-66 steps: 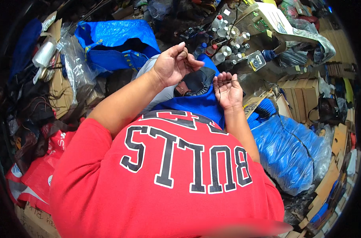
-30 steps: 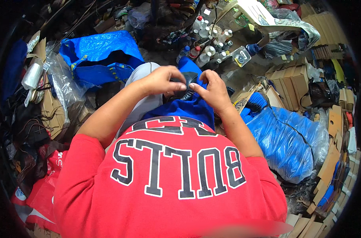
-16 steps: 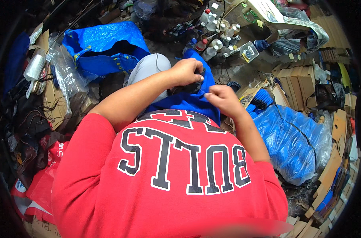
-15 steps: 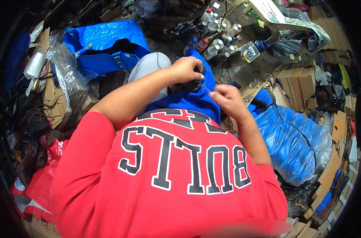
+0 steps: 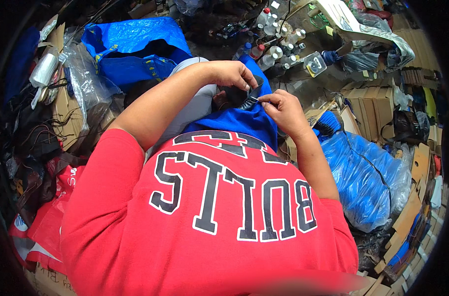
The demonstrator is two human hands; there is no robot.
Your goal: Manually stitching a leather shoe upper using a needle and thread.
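Note:
On my lap, over a blue cloth (image 5: 234, 123), lies a black shoe (image 5: 248, 102) with a ribbed sole edge; much of it is hidden behind my left hand and forearm. My left hand (image 5: 233, 74) is closed, fingers bent down, gripping the shoe's upper rim. At the shoe's right side my right hand (image 5: 287, 112) pinches a thin pale metal needle-like tool (image 5: 255, 99), whose tip meets the ribbed edge. The exact kind of that tool is too small to tell.
Ahead stand several bottles (image 5: 271, 56), right of a large open blue bag (image 5: 135, 49). A plastic-wrapped blue bundle (image 5: 357, 177) lies to the right, near cardboard (image 5: 367, 106). A white plastic chair part (image 5: 335, 17) is at the far right. Clear plastic (image 5: 86, 74) lies left.
My right hand has moved slightly up and in toward the shoe, and the thin tool now touches its edge. My left hand has shifted slightly up, and its fingers have spread along the rim.

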